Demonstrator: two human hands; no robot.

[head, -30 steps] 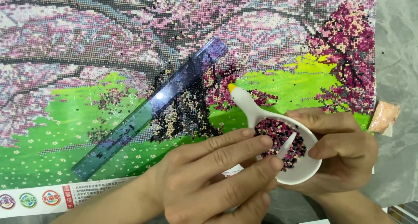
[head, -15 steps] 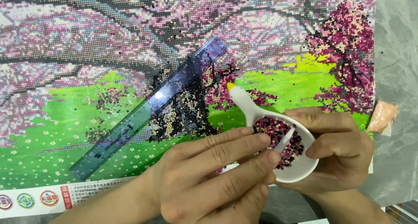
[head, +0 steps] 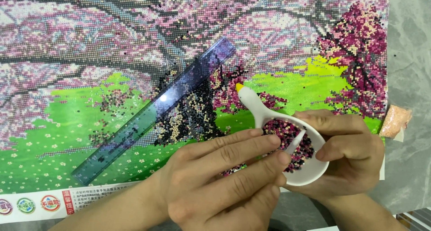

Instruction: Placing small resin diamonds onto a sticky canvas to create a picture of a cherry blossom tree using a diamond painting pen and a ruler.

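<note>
Grey marbled stone forms the tabletop (head: 411,47), and a large bead-mosaic canvas (head: 134,42) of pink blossom trees over green grass covers nearly all of it, reaching from the near edge to the far edge and leaving only a bare strip along the right edge.

Nearest, at the near edge right of the middle, the left hand (head: 215,181) lies palm down over the canvas's white printed border. Its fingers (head: 242,148) are stretched out side by side, close together, pointing right; their tips reach the rim of a white scoop-shaped tray (head: 310,177) and seem to steady a thin white stick (head: 295,143) that lies slanted among the beads. How the thumb sits cannot be told.

Just beside it, the right hand (head: 354,154) cups the tray from the right and from below, its fingers curled around the far rim and the thumb pressed on the near right rim. The tray is held slightly above the canvas's near right part, filled with a heap of dark red, pink and black beads (head: 287,134). Its narrow spout, tipped in yellow, points away to the upper left over the green area.

Farther out, left of the spout, a see-through purple ruler (head: 155,112) lies diagonally on the canvas. At the right edge of the tabletop, just off the canvas, rests a small bag of pale orange beads (head: 395,120).
</note>
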